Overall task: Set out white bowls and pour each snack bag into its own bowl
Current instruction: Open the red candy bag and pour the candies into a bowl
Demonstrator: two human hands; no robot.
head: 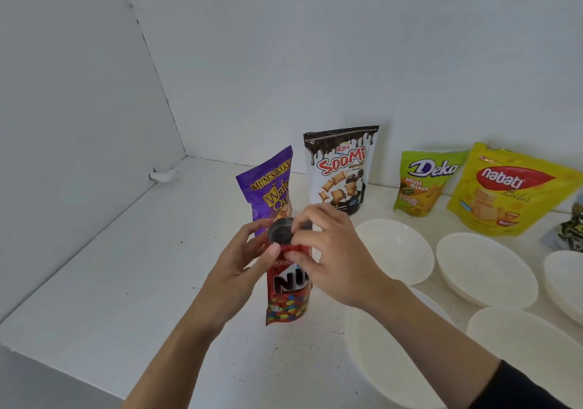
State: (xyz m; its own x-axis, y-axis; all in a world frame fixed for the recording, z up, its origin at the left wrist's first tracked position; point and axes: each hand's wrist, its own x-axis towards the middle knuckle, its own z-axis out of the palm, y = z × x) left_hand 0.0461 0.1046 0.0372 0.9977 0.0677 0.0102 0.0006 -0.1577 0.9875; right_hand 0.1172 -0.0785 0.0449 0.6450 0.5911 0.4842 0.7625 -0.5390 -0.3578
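Note:
A red candy bag [288,292] with coloured candies printed on it hangs upright above the white counter, held at its top by both hands. My left hand [244,258] pinches the left side of the bag's mouth and my right hand [331,251] pinches the right side; the mouth gapes open between them. Behind stand a purple wafer bag [269,184] and a white Soomi bag [342,169]; further right, a green Deka bag [421,184] and a yellow Nabati bag [504,191]. Several white bowls lie to the right, the nearest ones [396,251] [378,361] beside my right forearm.
More white bowls [485,269] [530,345] fill the right side of the counter [142,282]. A patterned object [571,228] shows at the right edge. White walls meet in a corner at the back left, and the counter's front edge runs along the lower left.

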